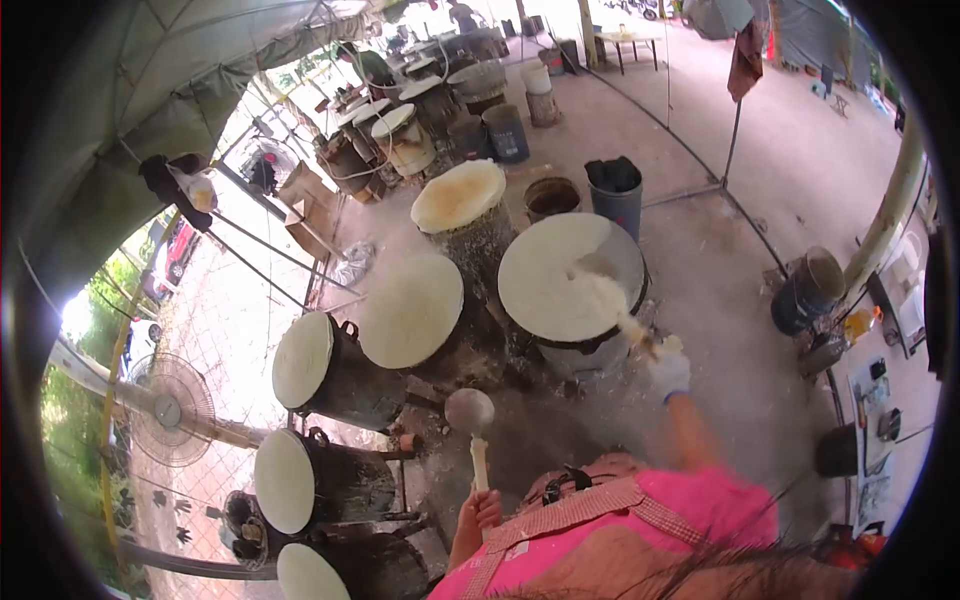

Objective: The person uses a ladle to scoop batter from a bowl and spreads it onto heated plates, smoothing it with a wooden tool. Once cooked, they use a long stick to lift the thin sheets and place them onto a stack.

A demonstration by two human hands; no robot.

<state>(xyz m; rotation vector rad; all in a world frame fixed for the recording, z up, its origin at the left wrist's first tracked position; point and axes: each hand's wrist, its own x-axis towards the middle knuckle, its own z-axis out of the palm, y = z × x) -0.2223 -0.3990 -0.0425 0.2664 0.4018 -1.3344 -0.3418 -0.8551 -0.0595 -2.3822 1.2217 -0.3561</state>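
My left hand [483,508] is closed round the pale handle of a ladle [470,409], whose round metal bowl points up and away from me. On my right hand [670,367] is a white glove with a blue cuff. Its fingers are closed on a pale, brush-like tool [606,300], blurred by motion, with a brownish handle end. The tool's far end overlaps the white top of a large round griddle [550,262], near a greyish patch on its right part. Just left of it stands another griddle with a smooth white top [413,312].
More white-topped drums [304,360] curve along my left. A browned round top [458,196] lies beyond. Behind the large griddle are a rusty bucket [553,196] and a grey bin [617,195] with dark contents. A fan [170,410] stands at far left, a dark bucket [808,290] at right.
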